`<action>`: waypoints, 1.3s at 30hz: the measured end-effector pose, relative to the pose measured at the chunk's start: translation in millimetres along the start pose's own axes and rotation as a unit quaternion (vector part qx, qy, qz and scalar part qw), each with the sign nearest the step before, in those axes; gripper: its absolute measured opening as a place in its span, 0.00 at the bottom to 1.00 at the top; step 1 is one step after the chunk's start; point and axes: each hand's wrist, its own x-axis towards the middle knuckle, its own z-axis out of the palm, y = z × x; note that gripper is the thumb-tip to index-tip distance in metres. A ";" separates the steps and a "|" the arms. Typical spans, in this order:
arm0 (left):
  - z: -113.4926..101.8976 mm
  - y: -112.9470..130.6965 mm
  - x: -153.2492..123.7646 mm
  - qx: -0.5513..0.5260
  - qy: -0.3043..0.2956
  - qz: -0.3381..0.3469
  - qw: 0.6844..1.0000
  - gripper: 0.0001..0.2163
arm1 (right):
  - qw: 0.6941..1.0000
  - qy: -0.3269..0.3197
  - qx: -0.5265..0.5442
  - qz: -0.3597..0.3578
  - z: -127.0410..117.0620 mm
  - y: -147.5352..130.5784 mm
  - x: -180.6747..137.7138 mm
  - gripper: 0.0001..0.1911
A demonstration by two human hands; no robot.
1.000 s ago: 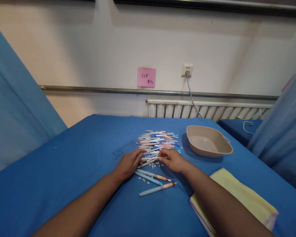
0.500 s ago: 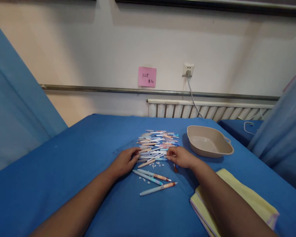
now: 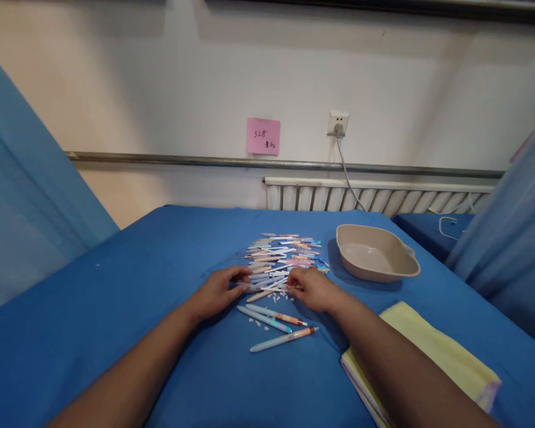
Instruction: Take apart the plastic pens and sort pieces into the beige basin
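Note:
Pale pens and thin white refills (image 3: 280, 252) lie in a loose pile on the blue-covered table (image 3: 196, 380). At the pile's near left side, my left hand (image 3: 220, 290) is closed, thumb and fingers pinching a pale pen barrel (image 3: 248, 288). Opposite it, my right hand (image 3: 312, 289) has curled fingers around the end of a thin white refill (image 3: 274, 289) that points toward the barrel. Whether refill and barrel touch is too blurred to tell. Closer to me lie three pale blue pens (image 3: 283, 339), with several small whitish bits (image 3: 258, 324) beside them.
A beige plastic basin (image 3: 374, 252) stands right of the pile. The folded yellow cloth (image 3: 428, 351) lies under my right forearm. Behind the table are a wall rail (image 3: 196, 159), a radiator (image 3: 321, 196) and a plugged-in socket (image 3: 338, 124). Blue curtains (image 3: 31, 178) hang at both sides.
My right hand has moved left, closer to my left hand. The barrel and white refill now show between the two hands. The view has shifted slightly.

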 end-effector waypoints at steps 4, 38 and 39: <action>-12.1 -7.1 1.2 -0.042 -0.001 -0.035 0.999 0.17 | 1.000 -0.004 -0.006 0.004 -0.5 1.9 0.0 0.06; 25.3 9.7 41.6 0.121 0.081 -0.040 0.989 0.12 | 0.998 0.024 0.006 -0.051 -7.9 -16.0 -0.8 0.04; 31.0 15.0 45.8 0.112 0.076 -0.028 0.990 0.11 | 0.998 0.018 0.015 -0.058 -8.1 -18.2 -1.8 0.04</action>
